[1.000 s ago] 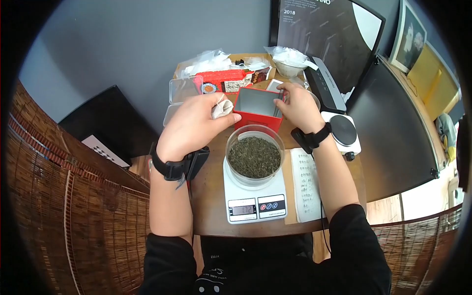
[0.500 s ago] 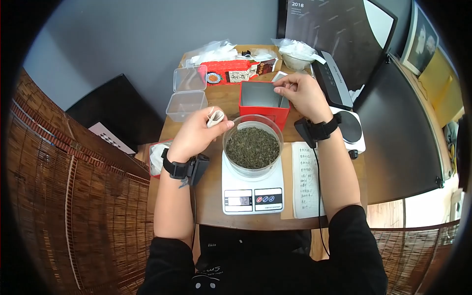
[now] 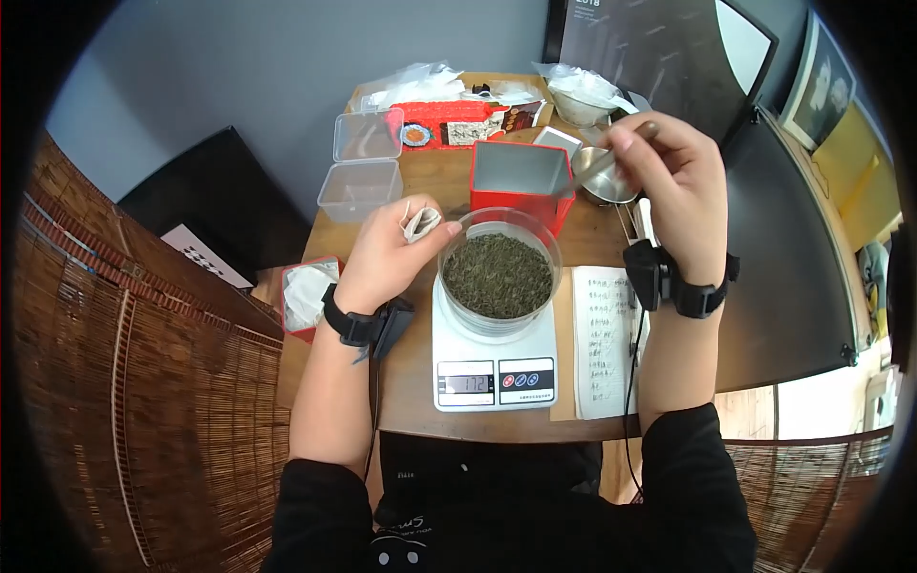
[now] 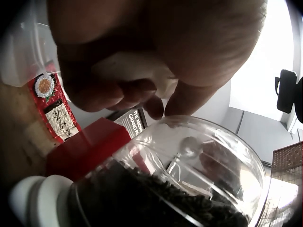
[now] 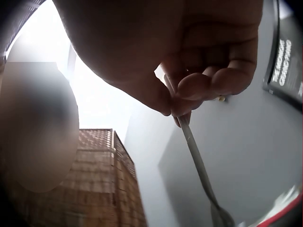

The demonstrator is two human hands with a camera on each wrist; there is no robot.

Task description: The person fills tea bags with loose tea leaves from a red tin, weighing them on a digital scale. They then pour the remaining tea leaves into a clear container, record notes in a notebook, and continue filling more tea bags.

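Observation:
My left hand (image 3: 377, 263) holds a small white cloth pouch (image 3: 421, 224), its mouth rolled open, right at the rim of a clear round tub (image 3: 497, 329). Dried dark-green leaves (image 3: 499, 275) fill much of the tub, which stands on a white digital scale (image 3: 492, 392) reading 172. My right hand (image 3: 683, 186) is raised at the right and pinches the handle of a metal spoon (image 5: 196, 158). In the head view the spoon slants down toward the right side of an open red box (image 3: 516, 205) behind the tub; its lower end looks blurred.
A handwritten notebook (image 3: 600, 353) lies right of the scale. Behind stand a metal bowl (image 3: 602, 177), a red food packet (image 3: 449, 126) and a hinged clear plastic box (image 3: 358, 189). Another red box (image 3: 308, 294) with white contents sits at the left table edge. A cable hangs from the right wrist.
My right hand has risen from the red box and moved right, bringing the spoon out into view. The left hand stays near the tub with the pouch. The head view has shifted slightly.

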